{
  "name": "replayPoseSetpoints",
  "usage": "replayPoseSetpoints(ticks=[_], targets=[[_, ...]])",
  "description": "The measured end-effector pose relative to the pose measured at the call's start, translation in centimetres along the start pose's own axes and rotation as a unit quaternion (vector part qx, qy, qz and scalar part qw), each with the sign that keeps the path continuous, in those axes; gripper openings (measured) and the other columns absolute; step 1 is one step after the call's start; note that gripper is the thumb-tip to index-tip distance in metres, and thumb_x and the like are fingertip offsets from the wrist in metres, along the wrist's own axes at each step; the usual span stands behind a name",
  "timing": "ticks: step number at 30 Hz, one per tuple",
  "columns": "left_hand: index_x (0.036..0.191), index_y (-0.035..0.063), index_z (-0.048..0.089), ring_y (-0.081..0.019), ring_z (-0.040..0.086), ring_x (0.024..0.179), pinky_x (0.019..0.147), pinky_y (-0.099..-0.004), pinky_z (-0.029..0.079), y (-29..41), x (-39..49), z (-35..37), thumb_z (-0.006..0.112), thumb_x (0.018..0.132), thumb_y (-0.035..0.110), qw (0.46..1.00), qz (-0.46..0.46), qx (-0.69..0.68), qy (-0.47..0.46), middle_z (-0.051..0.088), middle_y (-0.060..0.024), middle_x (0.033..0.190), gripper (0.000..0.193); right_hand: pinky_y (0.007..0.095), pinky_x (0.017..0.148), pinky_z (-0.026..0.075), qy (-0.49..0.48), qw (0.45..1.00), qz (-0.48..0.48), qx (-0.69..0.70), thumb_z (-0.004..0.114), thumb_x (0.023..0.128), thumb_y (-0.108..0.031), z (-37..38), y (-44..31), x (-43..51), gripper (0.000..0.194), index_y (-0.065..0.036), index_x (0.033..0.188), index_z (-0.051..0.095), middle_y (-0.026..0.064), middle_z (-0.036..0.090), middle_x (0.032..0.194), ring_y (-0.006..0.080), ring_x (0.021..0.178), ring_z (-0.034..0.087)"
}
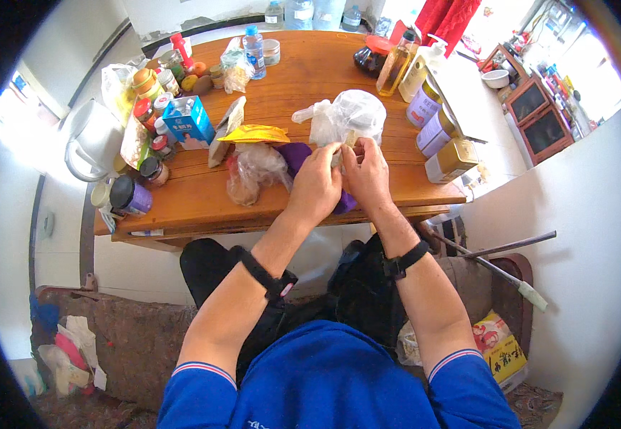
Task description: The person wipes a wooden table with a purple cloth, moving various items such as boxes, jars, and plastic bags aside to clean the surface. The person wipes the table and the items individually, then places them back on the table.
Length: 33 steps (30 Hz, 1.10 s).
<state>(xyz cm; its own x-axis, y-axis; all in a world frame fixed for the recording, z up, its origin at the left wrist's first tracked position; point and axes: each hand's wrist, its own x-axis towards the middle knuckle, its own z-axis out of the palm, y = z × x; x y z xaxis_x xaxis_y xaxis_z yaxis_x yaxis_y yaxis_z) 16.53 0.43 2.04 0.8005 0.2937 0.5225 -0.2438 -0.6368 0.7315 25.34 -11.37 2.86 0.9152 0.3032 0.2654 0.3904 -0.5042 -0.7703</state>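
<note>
My left hand (318,182) and my right hand (365,171) meet above the near part of the wooden table (310,64), fingertips pinched together on a small piece of thin, clear plastic (337,158). Whether it belongs to the bag beyond is hidden by my fingers. Just past them lies a whitish translucent plastic bag (351,110) with a round shape inside. Under and beside my left hand shows something purple (295,156), partly covered. Left of it rest a knotted clear plastic bag (257,169) with contents, a yellow packet (254,134) and a greyish flat packet (227,131).
Jars crowd the table's left side around a blue carton (188,122), near a white lidded bucket (96,139). A water bottle (254,52) stands farther back. Along the right edge are an oil bottle (396,63), a pump bottle (423,67), purple-white cans (435,134) and a gold tin (451,161).
</note>
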Motion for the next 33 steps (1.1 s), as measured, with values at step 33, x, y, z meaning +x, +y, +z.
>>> replayPoseSetpoints(ticks=[33], targets=[[0.145,0.0025,0.059,-0.0326,0.067,0.129,0.112,-0.0441,0.054,-12.4,-7.9,-17.1,0.062,0.103,-0.001,0.966,-0.078,0.199,0.146,0.069,-0.0175,0.138,0.043,0.0541,0.090,0.055,0.002,0.989,0.092,-0.114,0.060,0.112,-0.037,-6.8,8.2,10.1,0.040,0.002,0.110,0.068,0.0227,0.076,0.096,0.0449,0.100,0.073]])
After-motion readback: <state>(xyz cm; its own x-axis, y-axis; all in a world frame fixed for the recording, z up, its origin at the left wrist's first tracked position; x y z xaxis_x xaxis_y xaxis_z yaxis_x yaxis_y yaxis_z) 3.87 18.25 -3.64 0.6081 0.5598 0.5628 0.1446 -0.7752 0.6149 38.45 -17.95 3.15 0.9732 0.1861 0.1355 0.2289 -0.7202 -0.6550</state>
